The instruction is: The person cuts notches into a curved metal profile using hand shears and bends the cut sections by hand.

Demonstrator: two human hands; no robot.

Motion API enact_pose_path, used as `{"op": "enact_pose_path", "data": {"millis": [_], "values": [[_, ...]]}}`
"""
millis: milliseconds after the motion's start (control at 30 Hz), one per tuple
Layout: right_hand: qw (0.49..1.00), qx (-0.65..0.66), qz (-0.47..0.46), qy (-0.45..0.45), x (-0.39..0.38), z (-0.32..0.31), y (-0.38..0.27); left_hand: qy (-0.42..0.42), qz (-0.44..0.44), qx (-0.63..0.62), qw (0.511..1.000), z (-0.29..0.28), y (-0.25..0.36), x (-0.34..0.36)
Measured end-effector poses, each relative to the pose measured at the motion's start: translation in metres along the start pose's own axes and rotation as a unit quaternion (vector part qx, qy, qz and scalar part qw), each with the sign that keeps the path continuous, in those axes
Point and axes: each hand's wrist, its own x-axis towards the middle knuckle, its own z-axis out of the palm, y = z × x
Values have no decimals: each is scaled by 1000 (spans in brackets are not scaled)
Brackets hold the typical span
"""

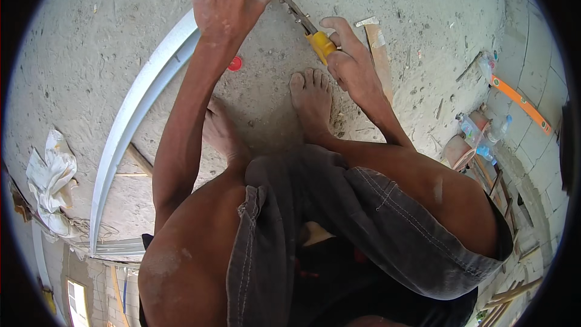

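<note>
A long galvanized metal profile [158, 66], channel-shaped, curves from the top of the view down the left side. My left hand [223, 9] grips it near the top, its fingers curled over the far edge and partly cut off by the frame. Yellow-handled tin snips [321, 45] are held in my right hand [354, 63], which is closed round the handles. Their dark blades point up and left, the tips at the profile's edge just right of my left thumb. Whether the blades bite into the metal cannot be made out.
My bare feet [311, 94] stand on the dusty concrete floor [266, 109], close to a red cap [235, 63]. A cardboard strip [379, 54] lies right of the snips. Farther right are an orange spirit level [520, 103] and plastic bottles [486, 148]. A white sack [53, 172] lies left.
</note>
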Motion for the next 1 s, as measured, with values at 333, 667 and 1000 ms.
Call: {"op": "enact_pose_path", "data": {"millis": [333,667,1000], "values": [[997,54,-16,59,-7,3,3,13,-5,-1,1000,3,-3,2],[998,9,-38,49,-5,3,-3,21,-8,18,1000,5,-7,4],[996,-30,-60,67,-5,3,-1,9,-18,21,1000,9,-5,4]]}}
